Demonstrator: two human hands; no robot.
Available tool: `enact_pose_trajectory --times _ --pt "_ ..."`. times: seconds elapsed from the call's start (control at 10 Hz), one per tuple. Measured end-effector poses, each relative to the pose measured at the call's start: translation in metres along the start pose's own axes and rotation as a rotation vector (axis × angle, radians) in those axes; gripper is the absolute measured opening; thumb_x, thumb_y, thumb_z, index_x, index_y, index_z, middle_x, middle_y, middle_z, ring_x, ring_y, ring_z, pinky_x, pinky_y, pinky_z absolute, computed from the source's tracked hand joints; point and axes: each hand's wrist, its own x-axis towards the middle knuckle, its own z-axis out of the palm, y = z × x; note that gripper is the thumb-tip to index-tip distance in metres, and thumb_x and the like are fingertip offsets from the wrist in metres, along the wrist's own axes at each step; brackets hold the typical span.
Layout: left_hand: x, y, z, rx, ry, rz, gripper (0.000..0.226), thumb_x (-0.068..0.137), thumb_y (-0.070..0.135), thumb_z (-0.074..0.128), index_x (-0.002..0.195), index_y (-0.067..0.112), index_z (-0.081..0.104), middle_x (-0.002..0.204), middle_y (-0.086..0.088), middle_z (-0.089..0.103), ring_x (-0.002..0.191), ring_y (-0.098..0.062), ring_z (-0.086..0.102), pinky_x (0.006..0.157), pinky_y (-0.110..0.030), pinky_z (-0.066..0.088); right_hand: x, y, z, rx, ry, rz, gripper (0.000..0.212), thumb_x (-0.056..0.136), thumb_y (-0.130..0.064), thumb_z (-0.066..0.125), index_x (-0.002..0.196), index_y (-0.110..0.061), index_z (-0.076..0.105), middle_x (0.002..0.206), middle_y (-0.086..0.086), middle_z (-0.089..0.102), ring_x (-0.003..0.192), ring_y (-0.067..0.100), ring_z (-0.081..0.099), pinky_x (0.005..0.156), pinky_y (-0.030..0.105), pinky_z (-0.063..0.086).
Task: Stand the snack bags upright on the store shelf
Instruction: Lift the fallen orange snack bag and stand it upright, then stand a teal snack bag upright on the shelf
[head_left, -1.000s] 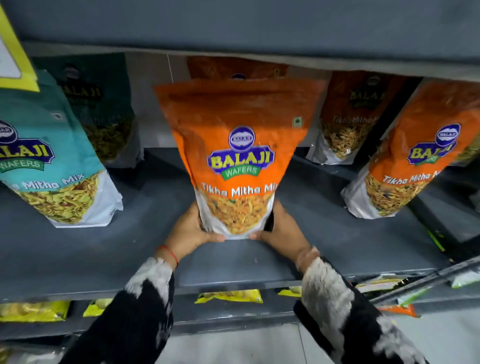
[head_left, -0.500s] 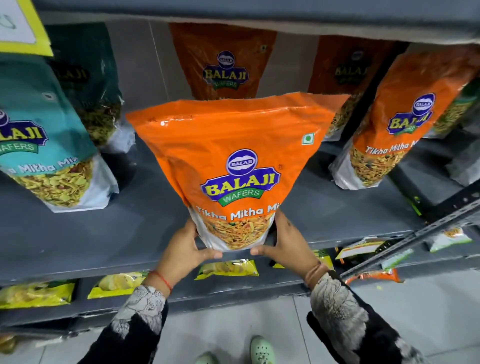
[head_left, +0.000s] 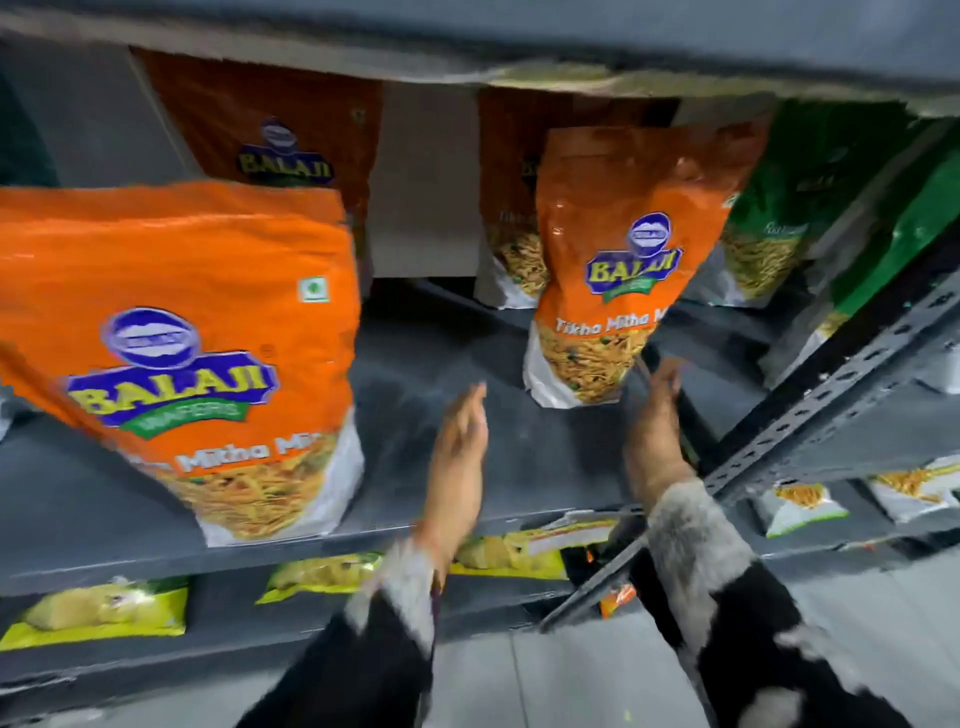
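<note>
A large orange Balaji snack bag stands upright at the front left of the grey shelf, with no hand on it. A second orange bag stands further right and deeper in, leaning a little to the right. My left hand hovers open over bare shelf between the two bags, fingers straight and touching nothing. My right hand is open, its fingertips at the lower right corner of the second bag. Motion blur hides whether they touch it.
Two more orange bags stand at the back, and a green bag at the right. A slotted metal upright slants across the right side. Yellow packets and white packets lie on lower shelves.
Both hands have let go of the large orange bag, which now stands on the shelf at the left. The view and both hands have shifted right toward the second orange bag.
</note>
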Motion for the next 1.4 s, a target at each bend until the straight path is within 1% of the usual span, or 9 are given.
enact_pose_trajectory --times 0.1,0.3,0.5,0.6,0.7,0.9,1.0,1.1,1.4 --pt "0.075 -0.010 0.046 -0.297 -0.017 -0.252 0.052 0.092 0.052 0.020 0.133 0.024 0.038 0.146 0.005 0.034 0.128 -0.010 0.041 0.104 -0.018 0.033 0.036 -0.005 0.016 -0.076 -0.269 -0.133 0.063 0.094 -0.056 0.010 0.131 -0.018 0.044 0.145 0.013 0.038 0.129 0.030 0.042 0.113 0.046 0.029" --pt "0.078 -0.021 0.066 -0.074 0.067 -0.234 0.050 0.089 0.057 0.027 0.079 0.036 0.072 0.097 0.020 0.070 0.102 -0.002 0.062 0.078 -0.019 0.049 0.034 0.009 -0.002 -0.120 -0.374 -0.151 0.041 0.099 -0.039 0.022 0.124 -0.019 0.047 0.134 -0.005 0.042 0.094 -0.011 0.056 0.087 0.002 0.040" --pt "-0.001 -0.031 0.050 0.077 0.075 -0.279 0.081 0.076 0.069 0.025 0.118 0.005 0.054 0.128 -0.024 0.055 0.120 -0.029 0.051 0.101 -0.039 0.041 -0.021 0.022 -0.052 -0.145 -0.425 0.060 0.048 0.096 -0.048 0.012 0.129 -0.028 0.041 0.126 -0.018 0.040 0.113 0.006 0.044 0.078 -0.001 0.039" --pt "-0.012 -0.029 0.055 -0.049 0.114 -0.202 0.049 0.086 0.060 0.029 0.082 0.035 0.071 0.093 0.010 0.069 0.082 0.009 0.063 0.080 -0.013 0.049 -0.034 0.029 -0.067 -0.210 -0.466 -0.015 0.041 0.096 -0.046 0.010 0.116 -0.032 0.043 0.112 -0.014 0.048 0.099 0.002 0.047 0.068 -0.003 0.042" --pt "-0.013 -0.023 0.056 -0.100 0.084 -0.211 0.044 0.086 0.061 0.031 0.076 0.042 0.070 0.097 0.014 0.066 0.098 -0.003 0.060 0.097 -0.031 0.044 -0.041 0.020 -0.063 -0.208 -0.449 -0.049 0.039 0.098 -0.042 0.009 0.092 -0.029 0.045 0.085 -0.012 0.049 0.079 0.000 0.045 0.076 0.020 0.040" --pt "-0.046 -0.016 0.036 -0.060 0.093 -0.180 0.069 0.084 0.060 0.030 0.132 0.011 0.042 0.144 -0.008 0.041 0.132 -0.021 0.039 0.114 -0.044 0.027 -0.079 0.041 -0.075 -0.261 -0.248 -0.185 0.054 0.097 -0.044 0.020 0.134 -0.008 0.035 0.144 0.008 0.038 0.133 0.022 0.034 0.113 0.040 0.027" --pt "-0.099 -0.023 -0.005 0.006 0.299 -0.029 0.038 0.087 0.049 0.041 0.107 0.023 0.061 0.116 -0.006 0.064 0.110 -0.016 0.058 0.102 -0.038 0.042 -0.141 0.068 -0.077 -0.389 -0.244 -0.431 0.061 0.090 -0.058 0.027 0.127 -0.011 0.042 0.133 0.005 0.042 0.126 0.015 0.038 0.107 0.025 0.029" --pt "-0.135 -0.030 -0.066 0.156 0.456 0.002 0.015 0.087 0.030 0.051 0.079 0.034 0.063 0.078 0.003 0.068 0.076 -0.005 0.060 0.077 -0.026 0.048 -0.200 0.089 -0.052 -0.421 -0.616 -0.553 0.050 0.090 -0.051 0.037 0.123 -0.014 0.044 0.139 0.004 0.036 0.131 0.007 0.032 0.108 0.019 0.026" --pt "-0.098 -0.007 -0.289 0.330 0.725 0.077 0.029 0.081 -0.001 0.060 0.110 -0.003 0.055 0.100 -0.014 0.058 0.072 0.014 0.056 0.067 -0.002 0.042 -0.324 0.126 0.125 -0.479 -1.232 -0.587 0.058 0.082 -0.031 0.064 0.129 -0.009 0.037 0.147 0.011 0.023 0.126 0.026 0.044 0.099 0.045 0.045"
